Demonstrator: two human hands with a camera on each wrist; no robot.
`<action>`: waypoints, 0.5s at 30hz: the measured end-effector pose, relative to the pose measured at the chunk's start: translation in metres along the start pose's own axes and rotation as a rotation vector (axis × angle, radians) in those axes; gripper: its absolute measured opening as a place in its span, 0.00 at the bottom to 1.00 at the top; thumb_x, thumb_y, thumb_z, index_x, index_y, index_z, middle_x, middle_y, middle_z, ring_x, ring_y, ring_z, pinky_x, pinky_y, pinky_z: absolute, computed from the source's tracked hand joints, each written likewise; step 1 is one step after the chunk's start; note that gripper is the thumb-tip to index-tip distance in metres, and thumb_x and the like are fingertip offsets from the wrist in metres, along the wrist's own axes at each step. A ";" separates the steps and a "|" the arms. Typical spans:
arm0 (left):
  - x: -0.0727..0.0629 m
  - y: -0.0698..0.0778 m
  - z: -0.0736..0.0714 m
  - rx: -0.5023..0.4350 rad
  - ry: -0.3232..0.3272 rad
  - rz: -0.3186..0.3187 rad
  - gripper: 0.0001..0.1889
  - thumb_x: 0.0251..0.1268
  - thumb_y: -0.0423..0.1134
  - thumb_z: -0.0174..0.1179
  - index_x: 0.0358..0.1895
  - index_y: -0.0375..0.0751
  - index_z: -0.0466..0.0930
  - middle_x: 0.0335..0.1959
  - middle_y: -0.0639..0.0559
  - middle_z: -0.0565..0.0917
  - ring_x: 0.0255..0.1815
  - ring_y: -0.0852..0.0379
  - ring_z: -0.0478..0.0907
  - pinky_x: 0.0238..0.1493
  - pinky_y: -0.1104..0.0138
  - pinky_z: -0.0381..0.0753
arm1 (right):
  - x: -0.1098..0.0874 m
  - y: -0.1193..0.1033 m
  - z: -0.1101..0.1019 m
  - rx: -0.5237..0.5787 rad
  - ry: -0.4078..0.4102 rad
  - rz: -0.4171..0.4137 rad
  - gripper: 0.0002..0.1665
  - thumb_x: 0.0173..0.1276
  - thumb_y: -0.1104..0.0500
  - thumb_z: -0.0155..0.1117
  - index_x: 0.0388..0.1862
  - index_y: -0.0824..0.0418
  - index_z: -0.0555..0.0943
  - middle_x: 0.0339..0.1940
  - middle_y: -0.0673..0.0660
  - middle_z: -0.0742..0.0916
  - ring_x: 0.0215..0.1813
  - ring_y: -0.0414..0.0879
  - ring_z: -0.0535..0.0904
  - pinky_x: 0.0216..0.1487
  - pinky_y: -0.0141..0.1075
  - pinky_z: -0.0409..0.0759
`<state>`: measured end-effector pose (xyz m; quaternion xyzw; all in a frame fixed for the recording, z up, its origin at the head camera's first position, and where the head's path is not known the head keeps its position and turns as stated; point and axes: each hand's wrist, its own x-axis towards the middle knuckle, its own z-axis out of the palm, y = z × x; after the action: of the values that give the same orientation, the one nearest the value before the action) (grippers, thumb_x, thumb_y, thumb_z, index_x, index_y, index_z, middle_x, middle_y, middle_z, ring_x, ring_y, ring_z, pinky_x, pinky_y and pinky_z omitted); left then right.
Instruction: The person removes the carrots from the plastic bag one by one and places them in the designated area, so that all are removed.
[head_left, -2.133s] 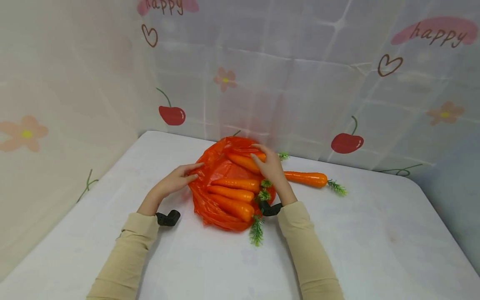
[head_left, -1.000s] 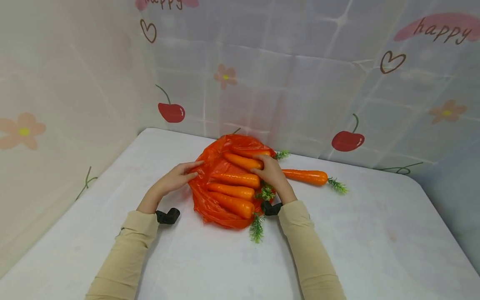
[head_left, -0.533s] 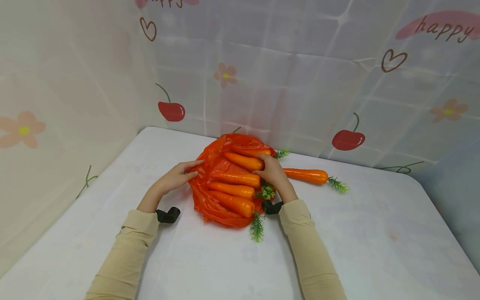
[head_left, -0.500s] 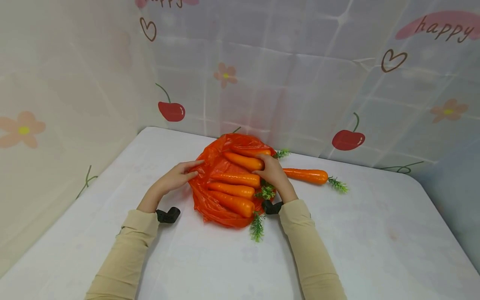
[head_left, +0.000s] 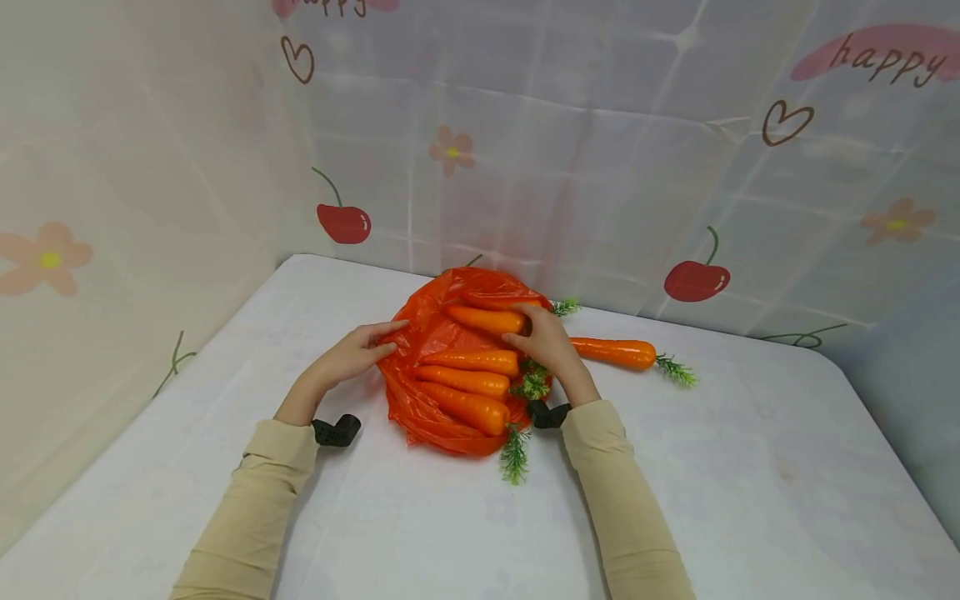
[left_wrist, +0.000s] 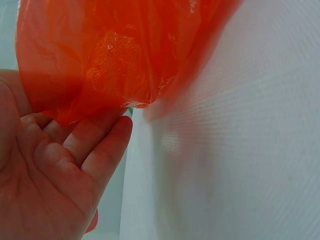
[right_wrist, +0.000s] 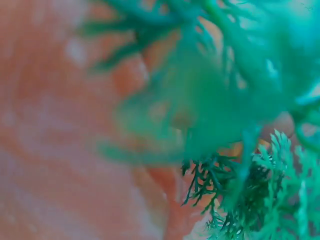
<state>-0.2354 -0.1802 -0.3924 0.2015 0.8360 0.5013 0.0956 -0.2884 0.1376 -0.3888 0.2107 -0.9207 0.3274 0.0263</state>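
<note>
In the head view, a crumpled red plastic bag (head_left: pixel 442 342) lies spread on the white table with several orange carrots on it. My left hand (head_left: pixel 345 360) holds the bag's left side between thumb and fingers. In the left wrist view, the thin plastic (left_wrist: pixel 120 55) drapes over the fingers of that hand (left_wrist: pixel 55 165). My right hand (head_left: pixel 549 340) grips the thick end of an upper carrot (head_left: pixel 480 320), its thumb on the near side. Closer to me lie three more carrots, the nearest one (head_left: pixel 465 408) with its green top over the bag's edge. Blurred green leaves (right_wrist: pixel 200 115) hide most of the right wrist view.
Another carrot (head_left: pixel 618 353) lies on the table right of the bag, its thin end behind my right hand. Green leaves (head_left: pixel 566 307) stick out at the back. A patterned sheet (head_left: pixel 570 167) hangs behind the table (head_left: pixel 750 450).
My right hand has come down from the bag's back edge onto an upper carrot. A second carrot behind it came into view and is now mostly covered. The left hand has hardly moved.
</note>
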 end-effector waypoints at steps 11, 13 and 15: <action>0.000 0.000 -0.001 -0.009 0.004 0.001 0.23 0.69 0.28 0.47 0.67 0.29 0.61 0.64 0.32 0.65 0.59 0.41 0.66 0.58 0.51 0.67 | 0.000 0.005 -0.008 0.168 0.088 0.019 0.30 0.61 0.56 0.68 0.61 0.63 0.74 0.56 0.62 0.78 0.54 0.56 0.73 0.55 0.47 0.71; 0.000 0.000 -0.001 -0.010 0.005 -0.001 0.23 0.69 0.28 0.47 0.67 0.29 0.62 0.64 0.32 0.65 0.59 0.41 0.66 0.58 0.51 0.67 | -0.001 0.005 -0.011 0.205 0.092 0.036 0.30 0.61 0.56 0.68 0.61 0.62 0.74 0.55 0.62 0.78 0.50 0.55 0.74 0.50 0.46 0.74; 0.000 -0.001 -0.001 -0.010 0.006 0.000 0.23 0.69 0.28 0.47 0.67 0.29 0.61 0.64 0.32 0.65 0.59 0.41 0.66 0.58 0.52 0.67 | -0.003 0.003 -0.014 0.237 0.094 0.054 0.30 0.61 0.56 0.68 0.61 0.62 0.74 0.53 0.62 0.79 0.48 0.55 0.74 0.48 0.46 0.75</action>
<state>-0.2357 -0.1809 -0.3926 0.1995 0.8338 0.5060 0.0944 -0.2881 0.1499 -0.3804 0.1718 -0.8786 0.4442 0.0355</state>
